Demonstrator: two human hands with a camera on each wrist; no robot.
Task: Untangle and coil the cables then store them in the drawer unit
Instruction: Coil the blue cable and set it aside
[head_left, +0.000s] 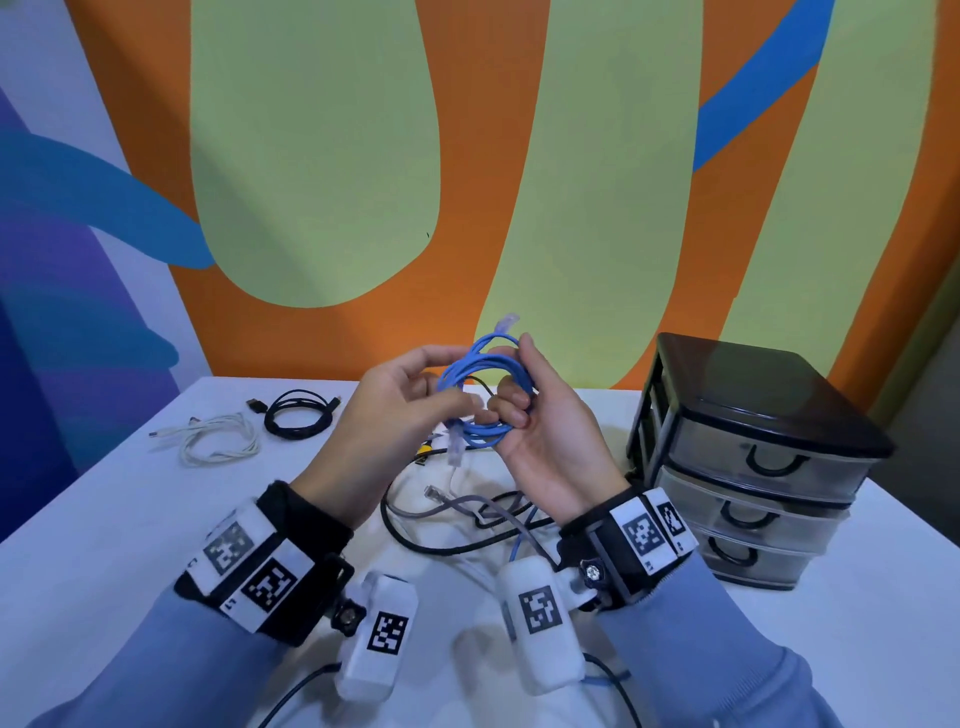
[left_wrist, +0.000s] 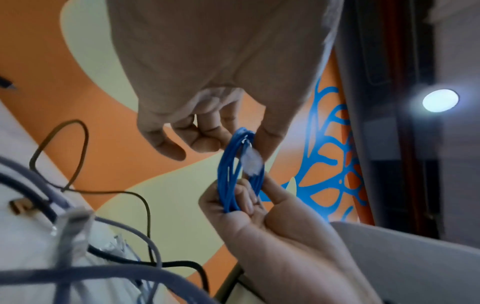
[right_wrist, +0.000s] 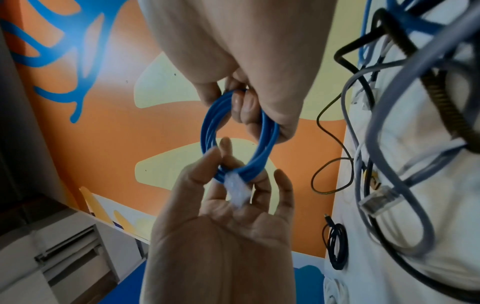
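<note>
Both my wrists carry white camera housings with black-and-white markers, held low over the white table (head_left: 130, 545). Above them, my right hand (head_left: 540, 415) grips the blue cable (head_left: 480, 395), wound into a small coil of several loops; the curled fingers pass through the coil and the thumb stands along its far side. My left hand (head_left: 400, 410) pinches the near side of the same coil between thumb and fingertips. One clear plug sticks up at the top of the coil, the other hangs below my left fingers. Beneath my hands, a tangle of grey, black and pale cables (head_left: 467, 519) lies on the table. Further left rest a coiled white cable (head_left: 218, 439) and a coiled black cable (head_left: 298, 413), apart from each other. On the right stands the drawer unit (head_left: 748, 462), all three drawers closed.
</note>
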